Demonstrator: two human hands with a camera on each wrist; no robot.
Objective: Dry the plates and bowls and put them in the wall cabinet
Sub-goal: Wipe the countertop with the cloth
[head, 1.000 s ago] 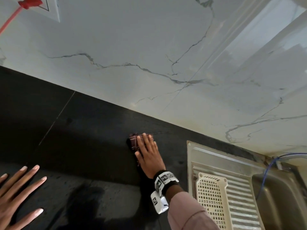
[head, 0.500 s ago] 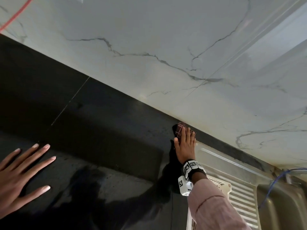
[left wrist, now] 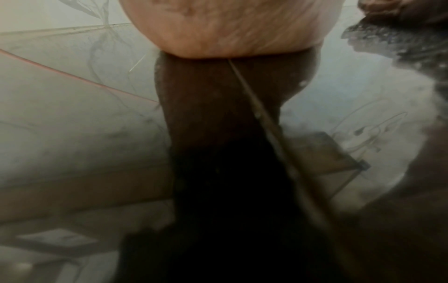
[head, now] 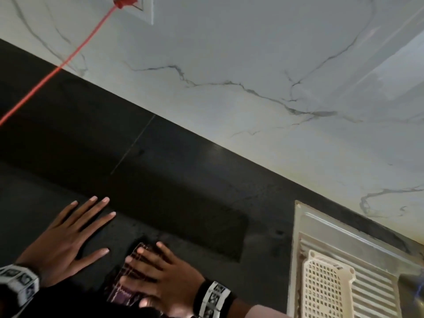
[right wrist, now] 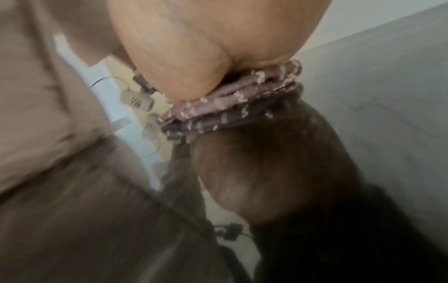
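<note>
Two broad surfaces are seen in the head view: a glossy white marble-veined wall (head: pixel 252 53) above a dull black stone counter (head: pixel 160 180), with a ribbed steel drainboard (head: pixel 367 249) and a cream perforated plastic tray (head: pixel 325 288) cut off at the right edge. The left hand (head: pixel 66 244) is laid flat and spread on the counter, holding nothing. The dark checked, folded cloth (head: pixel 130 281) is pressed under the straight fingers of the right hand (head: pixel 167 276); no plates, bowls or legible writing are shown.
</note>
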